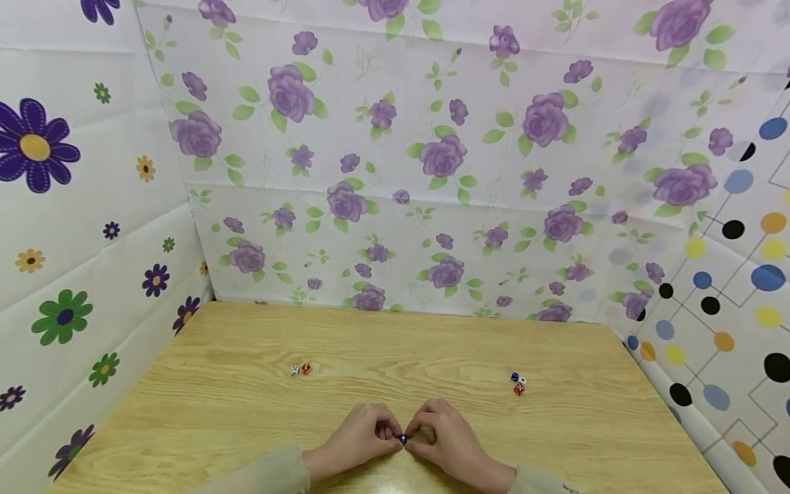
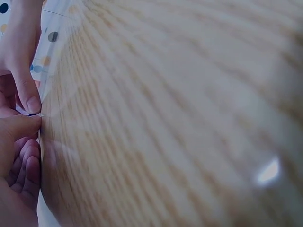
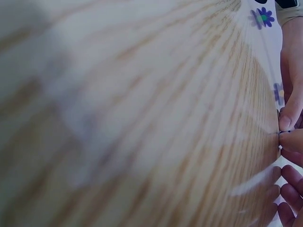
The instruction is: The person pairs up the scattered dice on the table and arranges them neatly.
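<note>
A small dark blue die [image 1: 403, 439] with a white mark sits low in the head view, between the fingertips of both hands. From the left side, my left hand [image 1: 364, 436] pinches it with thumb and finger. My right hand [image 1: 449, 439] pinches it from the opposite side. In the left wrist view, the thumbs and fingertips meet at the left edge, close over the wood, and hide most of the die. The right wrist view has them meeting at its right edge, with only a dark sliver between them.
On the wooden table [image 1: 401, 350], a white die [image 1: 295, 370] and a red die [image 1: 306, 368] lie together at left. Toward the right, another blue die [image 1: 515, 377], white die [image 1: 522, 381] and red die [image 1: 519, 390] form a cluster. Patterned cloth [image 1: 395, 233] walls the back and sides.
</note>
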The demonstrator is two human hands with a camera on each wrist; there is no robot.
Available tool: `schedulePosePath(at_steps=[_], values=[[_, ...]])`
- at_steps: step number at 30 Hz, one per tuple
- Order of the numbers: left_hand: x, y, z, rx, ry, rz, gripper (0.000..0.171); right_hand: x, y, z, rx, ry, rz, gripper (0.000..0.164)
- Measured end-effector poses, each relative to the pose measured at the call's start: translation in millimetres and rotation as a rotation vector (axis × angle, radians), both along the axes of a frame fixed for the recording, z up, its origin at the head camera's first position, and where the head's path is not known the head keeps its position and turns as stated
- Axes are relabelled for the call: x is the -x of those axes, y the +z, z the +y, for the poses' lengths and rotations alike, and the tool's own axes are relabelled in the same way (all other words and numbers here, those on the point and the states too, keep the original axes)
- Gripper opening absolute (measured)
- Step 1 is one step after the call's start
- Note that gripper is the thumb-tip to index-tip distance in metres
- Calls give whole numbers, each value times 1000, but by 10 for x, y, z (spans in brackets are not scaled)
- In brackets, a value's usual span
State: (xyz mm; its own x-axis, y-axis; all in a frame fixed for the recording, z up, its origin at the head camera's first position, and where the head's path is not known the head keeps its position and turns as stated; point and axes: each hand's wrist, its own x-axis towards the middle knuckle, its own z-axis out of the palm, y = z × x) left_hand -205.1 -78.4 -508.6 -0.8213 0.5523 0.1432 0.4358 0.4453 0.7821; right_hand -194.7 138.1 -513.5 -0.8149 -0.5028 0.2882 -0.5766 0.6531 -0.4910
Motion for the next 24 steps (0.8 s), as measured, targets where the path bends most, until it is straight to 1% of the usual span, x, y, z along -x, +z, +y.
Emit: schedulePosePath(at_steps=[3, 9, 12, 16, 20, 24], values=[[2, 12, -5, 0, -2, 0, 4, 1, 10, 2, -1, 2, 4, 7], [13, 9, -17, -2, -16, 25, 4, 5, 8, 7, 1, 12, 32, 8], [13, 11, -16, 0, -14, 22, 4, 9, 4, 11, -2, 14, 38, 8], [9, 14, -9, 5, -10, 8, 4, 16, -5, 25, 0, 22, 9, 8], [1, 14, -1, 8, -7, 16, 5, 19, 18, 64, 14, 32, -47, 10], [-2, 14, 5, 9, -2, 22, 6, 49, 83, 138, 20, -2, -76, 13]])
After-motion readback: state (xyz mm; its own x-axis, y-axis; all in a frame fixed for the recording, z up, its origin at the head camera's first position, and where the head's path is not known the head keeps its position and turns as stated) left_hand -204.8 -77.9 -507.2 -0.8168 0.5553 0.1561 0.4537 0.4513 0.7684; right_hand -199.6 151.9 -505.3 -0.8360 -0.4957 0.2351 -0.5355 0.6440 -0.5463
